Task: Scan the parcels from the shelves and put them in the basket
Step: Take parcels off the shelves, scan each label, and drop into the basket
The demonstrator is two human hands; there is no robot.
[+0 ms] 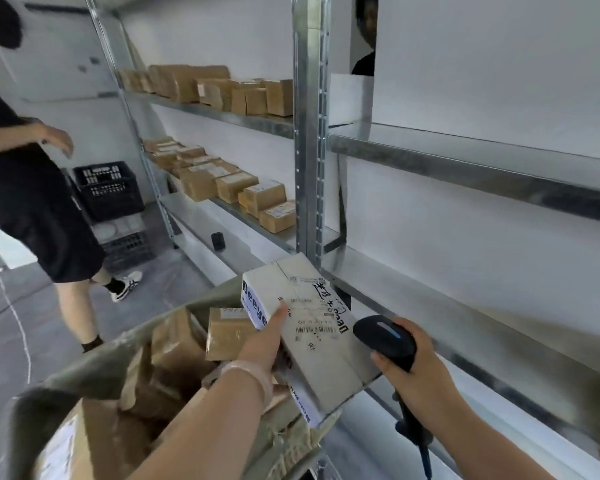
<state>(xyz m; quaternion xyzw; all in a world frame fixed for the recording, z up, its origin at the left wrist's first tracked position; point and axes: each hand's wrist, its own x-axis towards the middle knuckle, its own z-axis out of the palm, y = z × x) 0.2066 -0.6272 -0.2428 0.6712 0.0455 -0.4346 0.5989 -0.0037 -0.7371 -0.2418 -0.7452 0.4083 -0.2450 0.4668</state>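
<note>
Parcel (pixel 314 344) hides much of left hand (pixel 262 344) gripping it; right hand (pixel 418 381) clasps scanner (pixel 383 336), cable (pixel 425 460) cut off.

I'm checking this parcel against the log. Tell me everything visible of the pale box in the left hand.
The box is flat, oblong pale cardboard with a seam along its top, handwriting, a barcode and blue lettering on its white side. It hangs tilted over the basket; the left hand grips its left edge, thumb on top. The scanner in the right hand is close beside it.
</note>
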